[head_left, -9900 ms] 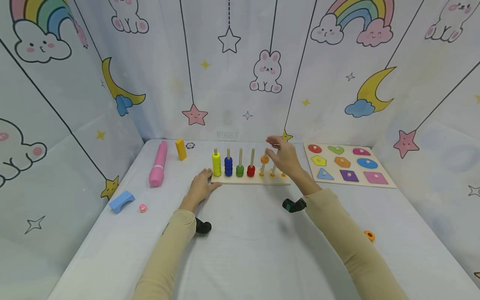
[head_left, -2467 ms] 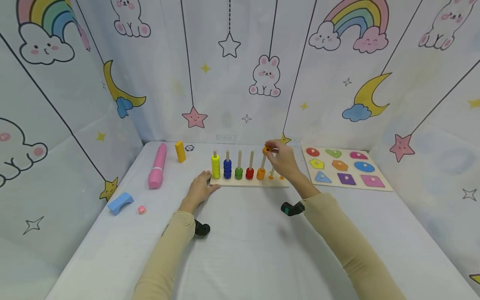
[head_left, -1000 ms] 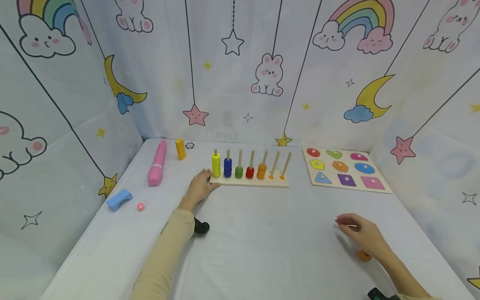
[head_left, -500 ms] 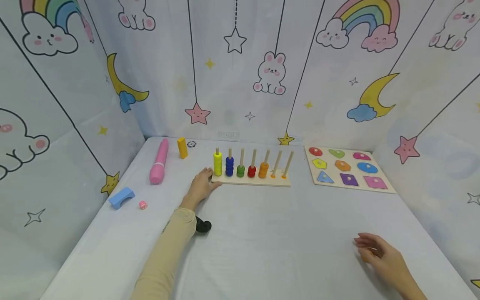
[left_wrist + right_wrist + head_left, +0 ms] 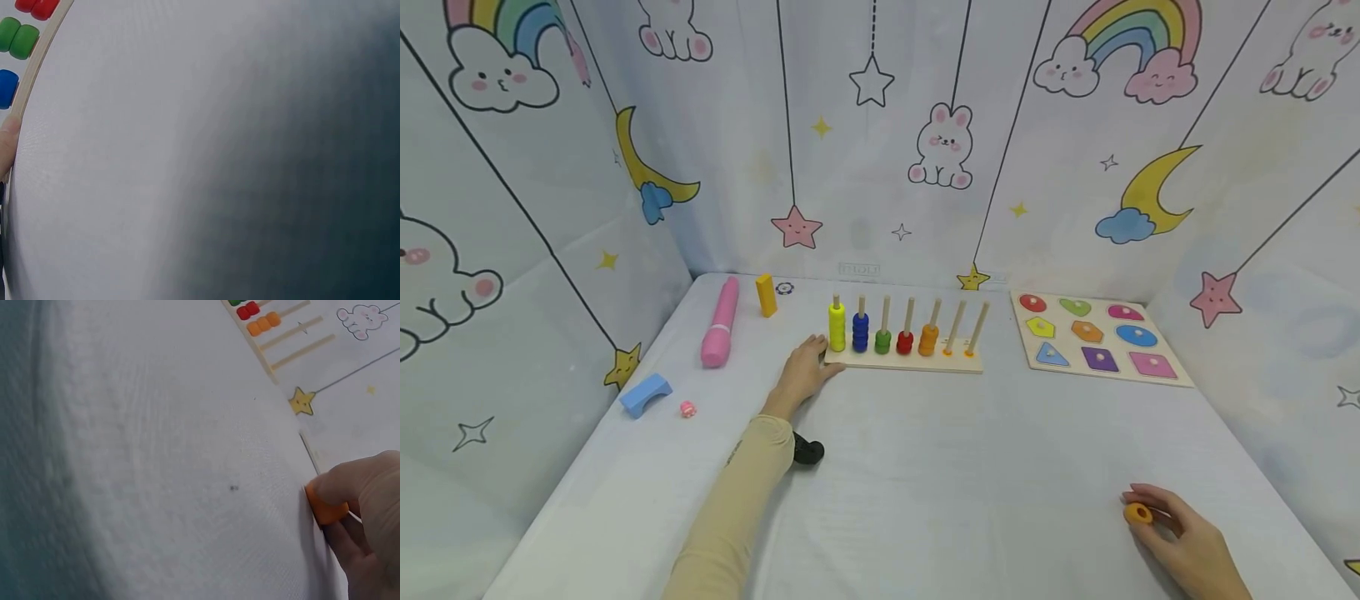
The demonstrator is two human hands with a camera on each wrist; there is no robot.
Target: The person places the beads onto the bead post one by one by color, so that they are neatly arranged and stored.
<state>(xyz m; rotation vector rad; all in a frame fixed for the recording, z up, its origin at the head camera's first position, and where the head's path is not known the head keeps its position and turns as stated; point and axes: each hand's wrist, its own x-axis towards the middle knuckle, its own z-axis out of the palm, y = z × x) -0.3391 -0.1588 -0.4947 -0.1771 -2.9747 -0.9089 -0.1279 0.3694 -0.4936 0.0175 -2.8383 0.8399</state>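
A wooden bead stacker (image 5: 904,361) stands at the back middle, with yellow, blue, green, red and orange beads on upright pegs. Its two rightmost pegs (image 5: 956,327) carry no stacked beads. My left hand (image 5: 801,377) holds the left end of its base, with the thumb (image 5: 8,140) along the front edge. Far off at the front right, my right hand (image 5: 1183,537) pinches an orange bead (image 5: 1138,513) between thumb and fingers. In the right wrist view that bead (image 5: 326,505) is low over the white cloth, and three orange beads (image 5: 264,324) show on the fifth peg.
A shape puzzle board (image 5: 1097,342) lies at the back right. On the left are a pink club-shaped object (image 5: 720,325), a yellow block (image 5: 766,296), a blue arched block (image 5: 646,395) and a small pink-and-white piece (image 5: 688,409). Patterned cloth walls (image 5: 865,167) enclose the table.
Orange beads have gone onto the fifth peg. My right hand has left the stacker, come to the front right and picked up the loose orange bead. My left hand has stayed put.
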